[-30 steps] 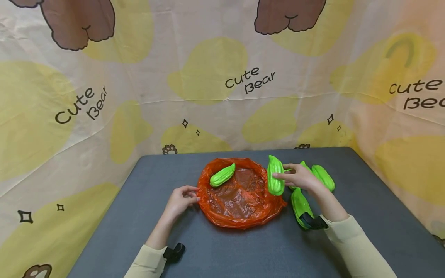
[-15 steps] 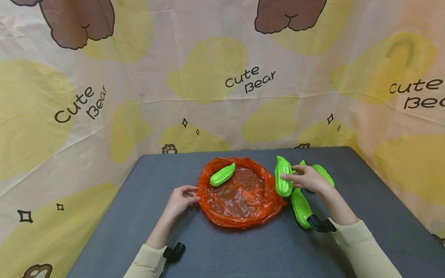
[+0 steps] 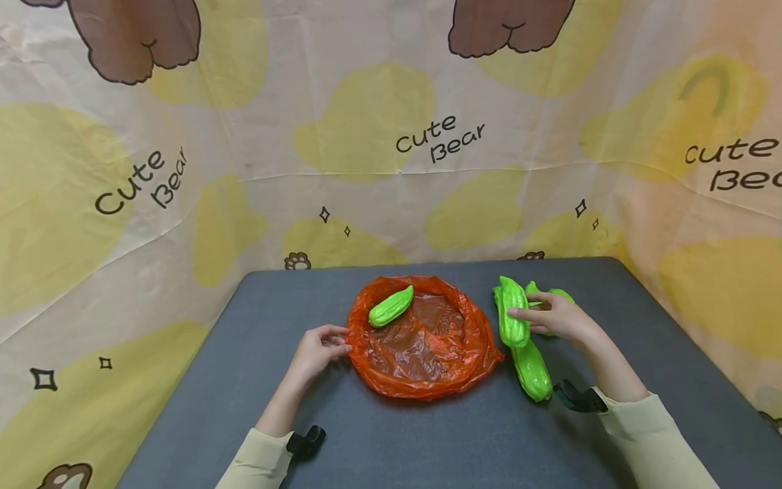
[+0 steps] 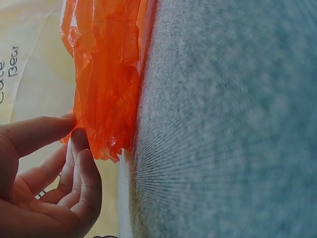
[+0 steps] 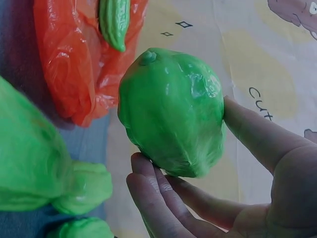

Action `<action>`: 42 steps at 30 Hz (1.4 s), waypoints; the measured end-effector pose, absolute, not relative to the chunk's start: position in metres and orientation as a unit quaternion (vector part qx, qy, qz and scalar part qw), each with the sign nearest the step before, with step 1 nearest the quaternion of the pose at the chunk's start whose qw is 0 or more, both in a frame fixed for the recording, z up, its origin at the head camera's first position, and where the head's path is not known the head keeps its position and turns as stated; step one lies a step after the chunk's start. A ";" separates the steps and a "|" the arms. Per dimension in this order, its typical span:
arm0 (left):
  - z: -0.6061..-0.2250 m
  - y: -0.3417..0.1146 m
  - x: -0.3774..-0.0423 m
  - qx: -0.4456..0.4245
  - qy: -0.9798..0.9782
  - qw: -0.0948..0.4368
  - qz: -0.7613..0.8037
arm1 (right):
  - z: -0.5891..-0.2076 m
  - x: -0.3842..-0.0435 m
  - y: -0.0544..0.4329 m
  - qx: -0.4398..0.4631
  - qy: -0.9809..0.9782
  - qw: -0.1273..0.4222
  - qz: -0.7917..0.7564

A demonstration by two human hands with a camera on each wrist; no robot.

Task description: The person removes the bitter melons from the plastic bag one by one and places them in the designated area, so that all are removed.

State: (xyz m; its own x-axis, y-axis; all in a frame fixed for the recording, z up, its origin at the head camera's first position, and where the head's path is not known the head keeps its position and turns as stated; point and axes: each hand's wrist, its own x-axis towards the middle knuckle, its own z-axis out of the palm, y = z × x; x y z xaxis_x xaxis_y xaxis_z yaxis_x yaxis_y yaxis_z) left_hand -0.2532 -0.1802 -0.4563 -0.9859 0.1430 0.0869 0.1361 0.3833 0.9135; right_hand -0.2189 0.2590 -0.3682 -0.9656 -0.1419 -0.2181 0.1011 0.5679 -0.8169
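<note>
My right hand [image 3: 559,316] holds a bright green bitter melon [image 3: 513,314] upright between thumb and fingers, right of the bag. In the right wrist view the rounded end of this bitter melon [image 5: 171,111] faces the camera. An orange-red plastic bag [image 3: 421,390] stands with its mouth spread wide, and one bitter melon [image 3: 391,307] lies inside at the back left. At the bag's left rim, my left hand [image 3: 315,352] pinches the plastic; the left wrist view shows thumb and forefinger meeting on the bag's edge [image 4: 106,84].
More bitter melons lie right of the bag: one nearer the front [image 3: 533,373], others partly hidden behind the right hand, such as the one at the back [image 3: 561,295]. A dark grey table [image 3: 391,441] carries everything. A printed cloth [image 3: 366,136] hangs behind and at both sides.
My right hand has moved right with its bitter melon, from over the bag's right rim to above the other bitter melons. The left hand and the bag have stayed put.
</note>
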 end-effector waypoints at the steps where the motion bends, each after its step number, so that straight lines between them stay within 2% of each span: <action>1: -0.457 -0.180 -0.253 0.086 0.831 0.001 0.550 | -0.368 -0.218 0.260 -0.011 0.877 0.130 -0.462; 10: -0.455 -0.179 -0.256 0.048 0.841 0.024 0.538 | -0.365 -0.212 0.269 -0.005 0.891 0.129 -0.436; 33: -0.456 -0.177 -0.257 0.042 0.842 0.031 0.537 | -0.374 -0.192 0.304 0.024 0.901 0.144 -0.409; 42: -0.421 -0.168 -0.234 0.051 0.841 0.042 0.538 | -0.377 -0.186 0.315 0.021 0.905 0.137 -0.402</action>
